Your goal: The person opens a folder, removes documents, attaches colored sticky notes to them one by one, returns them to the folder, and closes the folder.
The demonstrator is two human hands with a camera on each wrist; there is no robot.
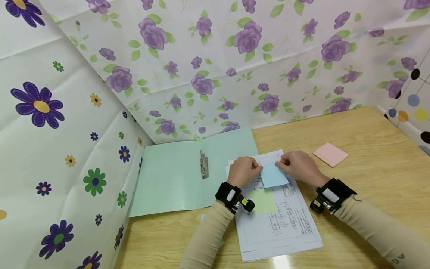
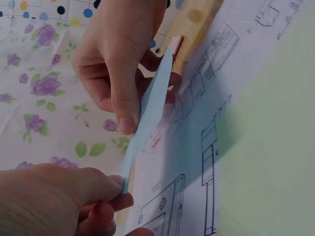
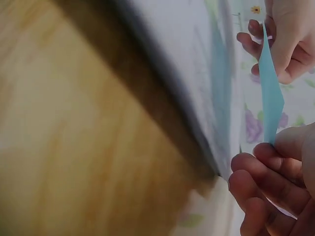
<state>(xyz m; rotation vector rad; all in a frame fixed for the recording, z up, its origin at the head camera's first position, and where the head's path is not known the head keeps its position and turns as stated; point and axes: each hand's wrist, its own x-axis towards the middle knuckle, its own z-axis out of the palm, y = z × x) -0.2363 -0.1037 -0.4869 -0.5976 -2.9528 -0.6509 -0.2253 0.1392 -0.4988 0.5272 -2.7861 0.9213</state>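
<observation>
Both hands pinch a blue sticky note [image 1: 274, 177] by its upper corners, over a stack of printed drawing sheets [image 1: 285, 231]. The left hand [image 1: 243, 171] has its left corner between thumb and forefinger; the right hand [image 1: 299, 167] has the opposite corner. In the left wrist view the note [image 2: 152, 108] stands at a slant above the page, casting a shadow on it. The right wrist view shows the note [image 3: 270, 88] stretched between the two hands. A pale green sticky note [image 1: 263, 202] lies on the top sheet, below the blue one.
Left of the sheets lies an opened mint-green folder [image 1: 168, 175] with a metal clip [image 1: 204, 165] at its fold. A pink sticky note pad [image 1: 330, 154] rests on the wooden table [image 1: 379, 149] at the right. Under the left forearm, a bluish-green item [image 1: 221, 242] shows partly. Flowered cloth [image 1: 215, 59] hangs behind.
</observation>
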